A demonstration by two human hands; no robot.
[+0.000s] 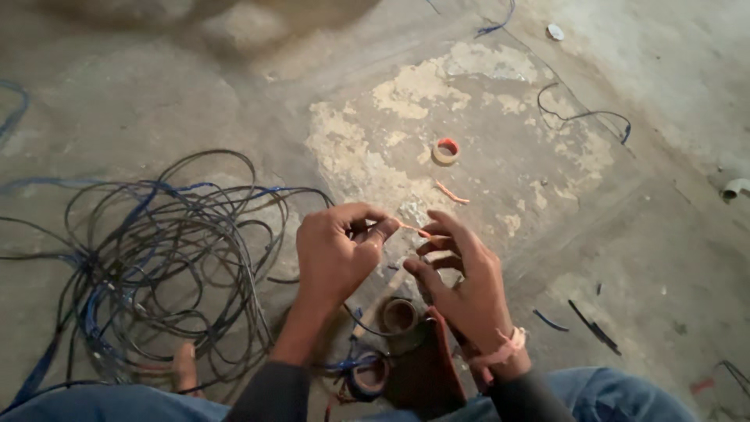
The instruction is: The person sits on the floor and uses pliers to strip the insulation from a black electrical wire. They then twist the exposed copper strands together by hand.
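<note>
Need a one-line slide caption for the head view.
Left hand and right hand pinch a thin orange wire above a concrete floor, beside tangled cables.

Patchy concrete floor (547,234) bearing a wire tangle (156,258), tape rolls (446,150), cut wire scraps (451,193) and a pipe elbow (735,187).

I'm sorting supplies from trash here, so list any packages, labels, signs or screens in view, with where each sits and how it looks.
None of those show; only bare tape rolls and loose wire.
Tape roll: on the floor beyond the hands, small ring, pale with a red core.
Tape roll: under the right hand, brownish ring.
Tape roll: by the left hand's forearm, dark ring.
</note>
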